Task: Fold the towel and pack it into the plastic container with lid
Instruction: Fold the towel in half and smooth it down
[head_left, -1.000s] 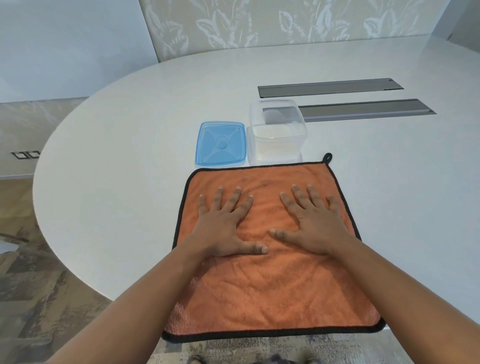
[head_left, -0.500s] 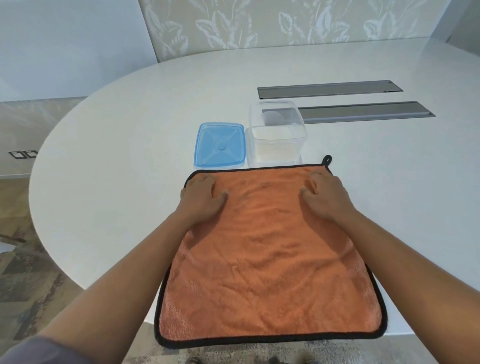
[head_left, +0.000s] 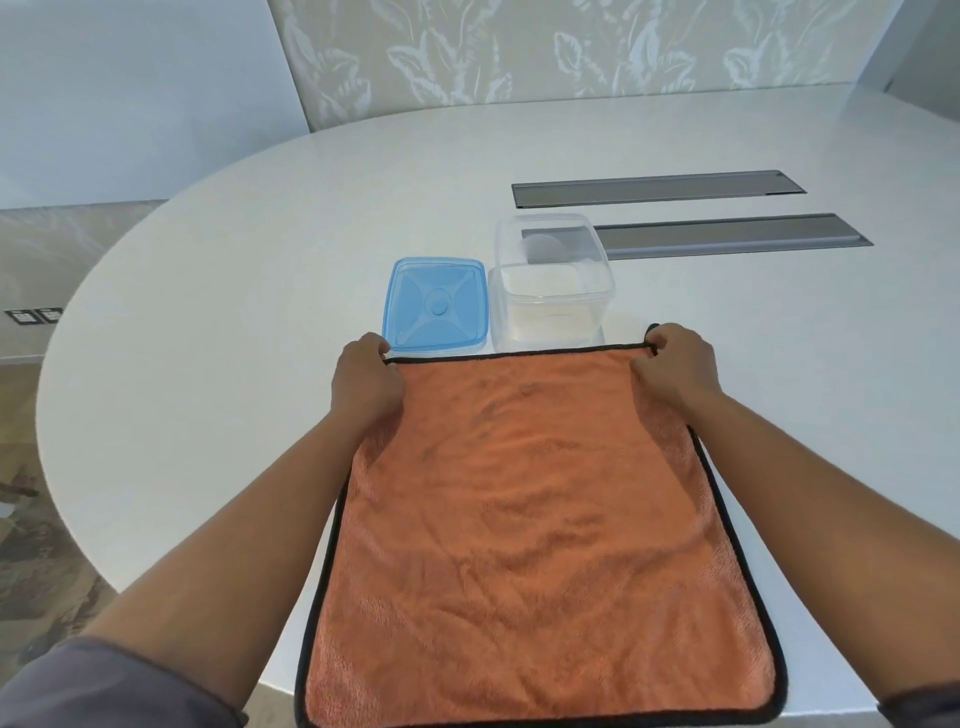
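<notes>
The left hand (head_left: 366, 382) pinches the far-left corner of the towel (head_left: 535, 519); the right hand (head_left: 675, 366) pinches the far-right corner. The flat towel stretches from both hands toward the person, the container (head_left: 550, 291) just beyond them.

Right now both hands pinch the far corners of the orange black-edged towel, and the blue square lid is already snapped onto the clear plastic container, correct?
Not quite. The left hand and right hand do pinch the far corners of the orange black-edged towel, but the head view shows the blue square lid lying on the table beside the open clear plastic container.
</notes>
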